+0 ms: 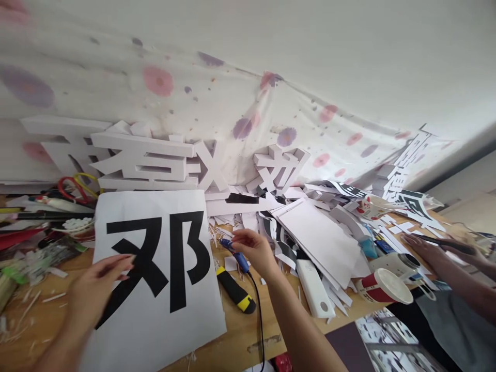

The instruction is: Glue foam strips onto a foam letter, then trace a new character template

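A white sheet (155, 325) with a large black printed character lies on the wooden table. Over its left part is my left hand (96, 287), thumb and fingertips pinched together; whether anything small sits between them is too unclear to tell. My right hand (253, 250) is at the blue tool (237, 256) with a black cord, just right of the sheet, its fingers curled at the tool's upper end. Below that tool lies a black and yellow cutter (235, 290).
White foam characters (147, 163) lean on the plastic-covered wall. White boards (318, 237), a white power bank (314, 289) and a paper cup (383, 287) stand or lie to the right. Scissors (79, 188) and scraps are at left. Another person's arms (445, 263) are at far right.
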Motion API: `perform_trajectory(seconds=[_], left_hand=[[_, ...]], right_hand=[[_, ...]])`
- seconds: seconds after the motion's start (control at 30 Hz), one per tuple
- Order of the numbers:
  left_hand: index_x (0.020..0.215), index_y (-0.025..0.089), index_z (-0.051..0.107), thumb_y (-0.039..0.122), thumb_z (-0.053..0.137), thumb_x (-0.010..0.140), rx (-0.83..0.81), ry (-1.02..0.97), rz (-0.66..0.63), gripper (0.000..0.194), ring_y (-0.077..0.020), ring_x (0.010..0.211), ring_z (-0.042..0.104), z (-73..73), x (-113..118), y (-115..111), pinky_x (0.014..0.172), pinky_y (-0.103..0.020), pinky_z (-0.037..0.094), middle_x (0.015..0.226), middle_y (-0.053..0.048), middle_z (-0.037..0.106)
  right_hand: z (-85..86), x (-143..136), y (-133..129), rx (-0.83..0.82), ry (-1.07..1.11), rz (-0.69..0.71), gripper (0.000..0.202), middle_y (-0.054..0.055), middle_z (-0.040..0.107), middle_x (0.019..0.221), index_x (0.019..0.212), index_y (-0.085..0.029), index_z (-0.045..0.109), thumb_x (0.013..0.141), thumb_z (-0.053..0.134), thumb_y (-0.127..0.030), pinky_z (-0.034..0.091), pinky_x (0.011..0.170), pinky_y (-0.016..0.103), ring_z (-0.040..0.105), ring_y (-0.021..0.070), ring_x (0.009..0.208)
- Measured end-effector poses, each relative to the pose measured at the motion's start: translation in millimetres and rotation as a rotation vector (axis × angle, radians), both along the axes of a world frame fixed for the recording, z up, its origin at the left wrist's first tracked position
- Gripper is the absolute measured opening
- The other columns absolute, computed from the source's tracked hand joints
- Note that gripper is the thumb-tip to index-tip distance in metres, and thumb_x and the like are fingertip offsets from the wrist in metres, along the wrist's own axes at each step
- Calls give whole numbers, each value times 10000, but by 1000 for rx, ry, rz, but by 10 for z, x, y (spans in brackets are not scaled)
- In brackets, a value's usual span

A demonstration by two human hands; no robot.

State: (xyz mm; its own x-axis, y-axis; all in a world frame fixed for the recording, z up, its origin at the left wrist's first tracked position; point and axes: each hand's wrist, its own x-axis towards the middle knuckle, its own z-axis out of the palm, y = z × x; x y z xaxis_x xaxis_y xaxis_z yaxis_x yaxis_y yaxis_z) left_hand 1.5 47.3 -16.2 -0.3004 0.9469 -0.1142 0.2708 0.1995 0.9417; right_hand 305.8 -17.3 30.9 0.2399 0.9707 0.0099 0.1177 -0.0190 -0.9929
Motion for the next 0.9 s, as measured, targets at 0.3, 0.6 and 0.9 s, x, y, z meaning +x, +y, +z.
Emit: perform_trajectory(seconds=[0.3,0.6,0.9], left_hand=[[645,179,631,465,664,546,-52,-101,-403,305,-111,410,502,-29,149,-435,478,-239,468,443,38,529],[820,172,657,363,744,441,-93,-233,-294,433,-202,696,652,-212,-537,-720,636,-293,567,659,-19,664],[878,179,618,336,749,369,-149,-268,-266,548,-195,665,655,-227,-660,-476,627,-259,565,655,-22,682]], right_hand=[[-284,-715,-178,-98,-201,222,186,-17,582,681,834,-216,660,654,628,-255,428,607,241,524,108,630],[-679,-595,-689,-70,-474,-7,198,17,603,721,821,-204,666,730,546,-333,409,617,260,526,138,659],[-602,-182,-874,66,-479,-378,283,50,624,729,742,-167,644,745,511,-417,422,595,265,542,157,644]])
